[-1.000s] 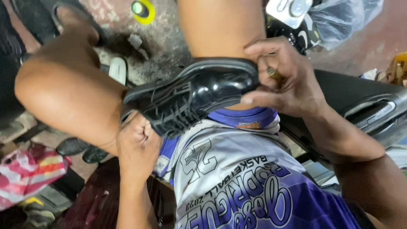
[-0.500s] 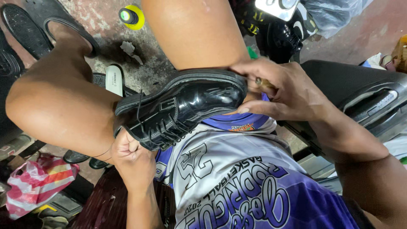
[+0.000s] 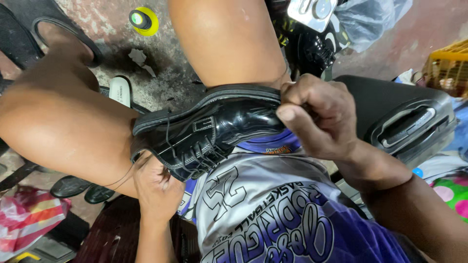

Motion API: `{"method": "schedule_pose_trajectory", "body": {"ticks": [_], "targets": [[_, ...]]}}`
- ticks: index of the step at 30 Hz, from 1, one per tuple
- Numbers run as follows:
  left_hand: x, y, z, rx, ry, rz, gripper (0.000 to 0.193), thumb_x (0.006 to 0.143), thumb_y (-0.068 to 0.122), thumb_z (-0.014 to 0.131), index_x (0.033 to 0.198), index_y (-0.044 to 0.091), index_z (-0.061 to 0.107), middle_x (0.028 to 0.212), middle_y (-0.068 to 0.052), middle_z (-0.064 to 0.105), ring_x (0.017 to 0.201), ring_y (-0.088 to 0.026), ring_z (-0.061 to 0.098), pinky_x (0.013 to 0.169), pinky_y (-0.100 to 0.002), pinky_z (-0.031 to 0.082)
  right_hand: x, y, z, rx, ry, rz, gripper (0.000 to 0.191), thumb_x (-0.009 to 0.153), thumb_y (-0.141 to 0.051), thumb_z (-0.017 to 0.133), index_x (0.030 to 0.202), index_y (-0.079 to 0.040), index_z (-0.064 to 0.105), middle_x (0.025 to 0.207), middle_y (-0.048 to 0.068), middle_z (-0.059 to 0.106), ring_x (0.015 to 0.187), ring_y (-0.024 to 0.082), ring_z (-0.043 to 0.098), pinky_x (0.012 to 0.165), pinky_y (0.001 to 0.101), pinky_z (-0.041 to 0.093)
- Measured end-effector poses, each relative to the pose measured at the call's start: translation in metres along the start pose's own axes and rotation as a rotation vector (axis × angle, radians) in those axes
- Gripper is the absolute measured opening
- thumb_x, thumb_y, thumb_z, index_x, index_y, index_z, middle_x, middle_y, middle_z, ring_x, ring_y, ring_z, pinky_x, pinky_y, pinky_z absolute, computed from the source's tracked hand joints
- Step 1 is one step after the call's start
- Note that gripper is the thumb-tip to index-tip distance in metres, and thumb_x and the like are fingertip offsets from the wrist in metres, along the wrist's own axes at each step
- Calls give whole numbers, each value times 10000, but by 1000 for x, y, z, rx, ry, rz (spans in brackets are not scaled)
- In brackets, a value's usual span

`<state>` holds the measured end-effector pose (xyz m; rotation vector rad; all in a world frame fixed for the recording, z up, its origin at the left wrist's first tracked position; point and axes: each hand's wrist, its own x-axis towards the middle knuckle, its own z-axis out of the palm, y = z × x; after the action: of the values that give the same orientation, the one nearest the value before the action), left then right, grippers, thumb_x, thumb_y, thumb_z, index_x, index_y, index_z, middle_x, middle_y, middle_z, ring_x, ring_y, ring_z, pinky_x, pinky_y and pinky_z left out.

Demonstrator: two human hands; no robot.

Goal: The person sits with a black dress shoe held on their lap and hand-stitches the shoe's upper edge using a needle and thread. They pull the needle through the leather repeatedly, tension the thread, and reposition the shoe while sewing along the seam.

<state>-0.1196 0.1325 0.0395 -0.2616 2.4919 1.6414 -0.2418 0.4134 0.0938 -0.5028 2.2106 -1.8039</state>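
- The black leather shoe (image 3: 204,131) is lying sideways across the person's lap, wedged between the two bare knees, toe toward the right hand.
- The right hand (image 3: 317,114) is pinching the toe end where sole meets upper — fingers closed tight on that edge.
- The left hand (image 3: 158,187) is curling shut under the laced part, seemingly pulling a thin thread (image 3: 124,178).
- Judging by that, stitching looks underway — how much of the seam is finished, I cannot tell.
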Motion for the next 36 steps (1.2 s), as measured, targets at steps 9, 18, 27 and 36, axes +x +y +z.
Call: {"method": "schedule_pose_trajectory", "body": {"ticks": [9,18,27,36], "targets": [[-2,-7,-30,-159,101,36,357,833,-23,669,645,60,377,612,-45,373,600,-202,366,592,-348,301,37,-3,34,-245,-72,89,312,1128,-231,585,856,-92,521,697,-50,481,515,29,416,449,228,321],[-12,-6,-33,-238,115,-30,394,897,-33,681,650,52,386,633,-26,389,619,-151,360,579,-314,297,45,7,22,128,-225,152,381,1210,-250,559,867,-96,495,761,-37,477,621,48,384,565,219,308],[-20,80,-79,760,235,38,166,918,67,715,1003,-51,635,1099,-220,590,1140,-369,576,1041,-514,480,22,30,-8,702,-25,278,310,1180,-251,504,935,-61,494,757,53,548,452,40,352,476,214,350],[30,114,37,446,337,416,147,1090,32,572,1232,-4,586,1231,-161,659,1156,-334,668,1025,-424,529,-14,56,-77,229,158,105,404,1163,-355,451,1050,7,591,1041,185,630,585,62,483,491,185,377]]}}
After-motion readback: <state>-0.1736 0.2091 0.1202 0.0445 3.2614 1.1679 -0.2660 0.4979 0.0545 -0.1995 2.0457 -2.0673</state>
